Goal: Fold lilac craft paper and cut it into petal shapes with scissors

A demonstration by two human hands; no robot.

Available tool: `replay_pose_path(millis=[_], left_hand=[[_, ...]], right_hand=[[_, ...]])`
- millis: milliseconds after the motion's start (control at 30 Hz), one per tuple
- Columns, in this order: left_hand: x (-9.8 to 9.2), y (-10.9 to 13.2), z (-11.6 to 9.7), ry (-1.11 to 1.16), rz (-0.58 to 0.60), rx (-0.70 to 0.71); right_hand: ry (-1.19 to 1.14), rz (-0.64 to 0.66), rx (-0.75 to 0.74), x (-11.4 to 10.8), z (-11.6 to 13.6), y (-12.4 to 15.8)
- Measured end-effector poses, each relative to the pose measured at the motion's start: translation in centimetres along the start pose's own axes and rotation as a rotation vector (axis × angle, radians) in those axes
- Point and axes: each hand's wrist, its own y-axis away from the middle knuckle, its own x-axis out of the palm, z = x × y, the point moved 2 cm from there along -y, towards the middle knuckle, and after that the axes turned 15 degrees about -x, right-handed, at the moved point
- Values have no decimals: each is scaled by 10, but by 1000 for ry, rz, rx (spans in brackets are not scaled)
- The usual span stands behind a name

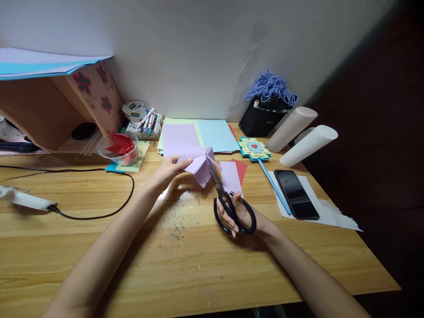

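Between thumb and fingers, my left hand [175, 168] pinches a folded sheet of lilac paper [198, 164] above the table. My right hand [236, 213] grips a pair of scissors [217, 182] with black looped handles. Their blades point up and left, with the tips at the paper's lower right edge; whether they are cutting into it I cannot make out. A narrow strip of the paper sticks out to the right near the tips. Just behind the scissors, a lilac paper rectangle [231, 176] lies partly over a red piece [241, 168].
Stacked coloured sheets [217, 132] lie against the wall. A layered paper flower [254, 149] on a blue stick, a phone [296, 194] and white tubes [308, 145] are on the right. Leftward are a plastic bowl [103, 152], markers [150, 123], a cardboard box [96, 97] and a cable [96, 218].
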Motion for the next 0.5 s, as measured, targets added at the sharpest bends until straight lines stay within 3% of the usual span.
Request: replay_pose_path(millis=[100,200,300,367,433,500], left_hand=[[-5,-2,-4,75,-81,67],[-10,5,-12,61,-88,7],[-7,20,-20,-103,115,-168],[1,31,-23,-261,315,-262],[11,39,-23,-398,457,-306],[20,42,-20,-501,535,-325]], right_hand=[[-12,112,8,6,2,1],[6,9,-196,3,12,-4],[232,-312,-445,-13,29,-10],[414,-494,-495,-24,37,-11],[503,-516,-467,-29,39,-10],[523,-424,-419,-29,37,-10]])
